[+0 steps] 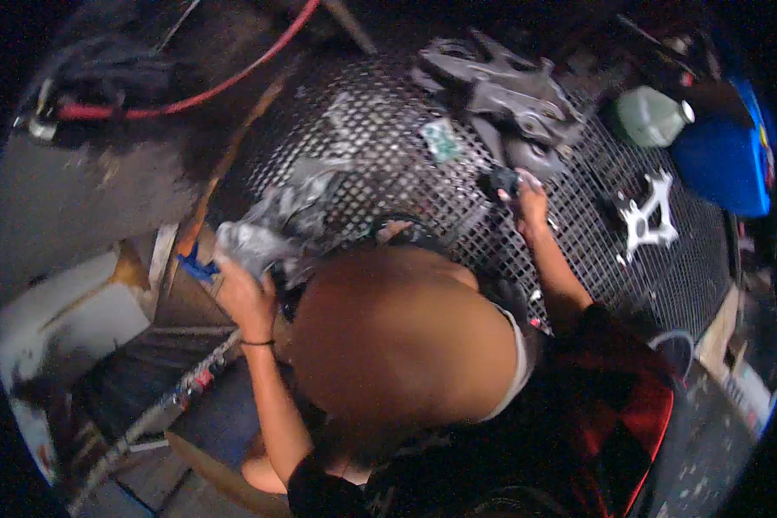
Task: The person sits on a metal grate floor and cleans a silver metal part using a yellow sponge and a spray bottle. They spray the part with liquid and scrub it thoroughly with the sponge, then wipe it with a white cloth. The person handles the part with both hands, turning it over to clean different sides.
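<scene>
My left hand (243, 294) is at the left edge of the metal grating (362, 123). Its fingers grip a crumpled clear plastic bag (252, 245), which trails onto the grating. A small blue object (197, 264) sticks out by the fingertips; blur hides its kind and whether the hand holds it. On the right, my right hand (531, 202) has its fingers closed around a small dark object (504, 180), too blurred to name. Just beyond that hand lie grey cast-metal parts (511, 94). A small green-and-white packet (441, 140) rests to their left.
A silver metal bracket (649, 220) lies on the grating at right. Behind it stand a translucent plastic jug (651, 116) and a blue container (719, 165). A red hose (188, 105) curves across the upper left. A bare knee (401, 324) fills the centre. Dirty white panel (71, 311) at left.
</scene>
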Available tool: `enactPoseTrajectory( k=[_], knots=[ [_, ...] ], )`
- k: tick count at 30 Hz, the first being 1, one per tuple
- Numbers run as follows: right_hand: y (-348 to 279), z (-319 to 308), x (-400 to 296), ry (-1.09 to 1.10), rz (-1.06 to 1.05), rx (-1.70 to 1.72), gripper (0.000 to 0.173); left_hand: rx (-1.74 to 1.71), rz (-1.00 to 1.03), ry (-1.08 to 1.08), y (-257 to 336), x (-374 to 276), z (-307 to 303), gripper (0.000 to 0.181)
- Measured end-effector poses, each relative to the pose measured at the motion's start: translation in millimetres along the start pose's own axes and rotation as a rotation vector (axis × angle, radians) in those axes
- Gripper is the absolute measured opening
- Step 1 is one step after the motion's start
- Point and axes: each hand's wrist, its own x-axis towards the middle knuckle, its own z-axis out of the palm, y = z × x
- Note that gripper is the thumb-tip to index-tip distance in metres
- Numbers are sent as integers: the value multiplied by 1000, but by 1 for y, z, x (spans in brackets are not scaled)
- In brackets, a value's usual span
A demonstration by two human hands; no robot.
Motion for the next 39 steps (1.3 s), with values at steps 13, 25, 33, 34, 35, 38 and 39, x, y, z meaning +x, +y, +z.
enactPoseTrajectory(
  k=[13, 25, 33, 34, 35, 38, 39],
  knots=[
    [-162, 275, -115, -930, -941, -226, 28, -53, -79, -127, 50, 25, -43, 89],
    [-143, 328, -103, -1194, -1098, -293, 51, -54, -154, -159, 50, 34, -48, 88],
    [-152, 316, -112, -1190, -1124, -404, 47, -59, -234, -247, 63, 41, -47, 76],
    [-155, 313, -112, -1190, -1220, -410, 45, -82, -216, -214, 65, 42, -48, 75],
    [-160, 309, -112, -1188, -1317, -416, 44, -105, -198, -182, 66, 42, -48, 74],
    [-170, 310, -108, -1284, -1221, -442, 49, -55, -192, -179, 63, 37, -46, 71],
    [-169, 310, -106, -1330, -1115, -457, 51, -44, -203, -181, 63, 36, -44, 71]
  ],
)
